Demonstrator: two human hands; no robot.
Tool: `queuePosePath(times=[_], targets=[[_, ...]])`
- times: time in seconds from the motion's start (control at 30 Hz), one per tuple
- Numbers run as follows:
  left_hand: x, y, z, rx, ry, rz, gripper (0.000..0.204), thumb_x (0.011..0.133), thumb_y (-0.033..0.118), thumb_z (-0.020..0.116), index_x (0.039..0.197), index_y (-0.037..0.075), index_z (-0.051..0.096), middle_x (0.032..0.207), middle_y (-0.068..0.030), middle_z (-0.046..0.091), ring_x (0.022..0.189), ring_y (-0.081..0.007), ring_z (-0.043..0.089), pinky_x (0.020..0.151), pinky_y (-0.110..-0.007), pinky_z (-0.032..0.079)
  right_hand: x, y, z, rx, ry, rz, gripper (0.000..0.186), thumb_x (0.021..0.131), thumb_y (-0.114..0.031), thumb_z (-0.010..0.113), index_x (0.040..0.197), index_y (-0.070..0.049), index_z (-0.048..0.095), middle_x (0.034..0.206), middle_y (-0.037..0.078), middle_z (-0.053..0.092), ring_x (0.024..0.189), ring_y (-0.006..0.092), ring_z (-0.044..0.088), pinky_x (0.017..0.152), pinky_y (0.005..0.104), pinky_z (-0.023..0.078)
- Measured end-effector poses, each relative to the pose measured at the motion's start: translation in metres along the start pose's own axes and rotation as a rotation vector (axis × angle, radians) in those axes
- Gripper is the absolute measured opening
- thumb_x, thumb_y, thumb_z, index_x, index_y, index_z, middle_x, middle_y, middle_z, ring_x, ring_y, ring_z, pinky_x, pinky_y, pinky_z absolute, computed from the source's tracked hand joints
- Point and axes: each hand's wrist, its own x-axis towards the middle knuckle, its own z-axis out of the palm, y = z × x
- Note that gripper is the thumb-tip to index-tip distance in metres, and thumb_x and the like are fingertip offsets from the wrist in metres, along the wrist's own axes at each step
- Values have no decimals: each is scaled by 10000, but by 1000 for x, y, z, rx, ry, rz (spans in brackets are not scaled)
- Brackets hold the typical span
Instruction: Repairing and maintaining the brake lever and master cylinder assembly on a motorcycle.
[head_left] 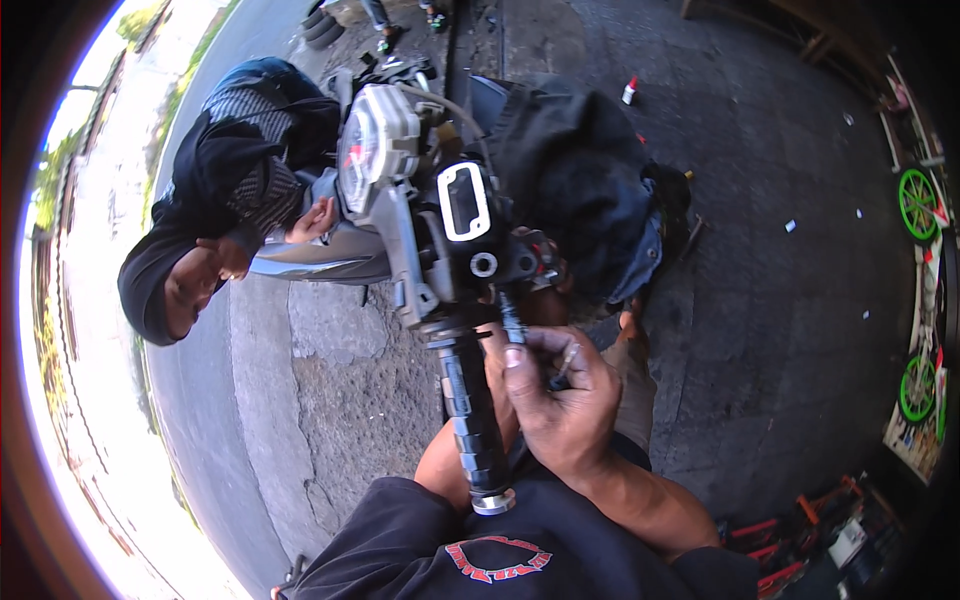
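Observation:
My right hand (pixel 572 405) is closed, with thumb and forefinger pinching a slim dark lever-like part (pixel 511 318) just below the brake master cylinder. A small shiny piece shows by its other fingers, too small to name. The cylinder's reservoir (pixel 484 205) has a pale rectangular rim around a dark inside. Behind the black handlebar grip (pixel 466 400) passes my left forearm (pixel 443 468). My left hand (pixel 543 298) reaches under the cylinder, and its fingers are mostly hidden. A silver bar end (pixel 494 503) caps the grip. Ahead lies the clear-covered instrument cluster (pixel 375 145).
On the left a co-worker in a dark hood (pixel 222 180) leans close to the motorcycle's front. Dark clothing (pixel 570 165) of someone low down is right of the handlebar. A red-tipped white bottle (pixel 630 91) stands on the floor; green wheels (pixel 916 205) are far right.

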Motion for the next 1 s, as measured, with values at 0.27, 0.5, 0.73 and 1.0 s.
queuePosePath(times=[0.27,0.5,0.73,1.0], targets=[[12,-10,3,-75,-55,-27,500,977,528,603,1189,76,636,1075,-113,665,957,-227,660,810,-345,583,3,-3,-5,242,-63,237,226,1051,-184,626,1054,40,657,766,39,684,665,66,600,612,232,483],[20,-15,5,-123,-74,-30,491,978,518,605,1188,75,636,1076,-114,665,961,-228,661,814,-346,584,2,-3,-6,293,-77,344,255,1081,-208,563,1047,26,660,755,15,654,676,42,559,607,214,450],[23,-19,6,-157,-95,-34,482,980,509,607,1186,74,636,1077,-115,665,964,-229,661,819,-348,584,4,-2,-6,220,-82,347,276,1090,-215,533,1047,18,675,747,16,646,676,47,559,609,209,448],[27,-23,7,-182,-104,-50,472,982,498,610,1184,72,636,1078,-116,665,968,-230,662,823,-350,584,6,1,-7,387,-97,396,252,1065,-222,567,1059,9,667,721,24,629,553,34,487,494,208,371]])
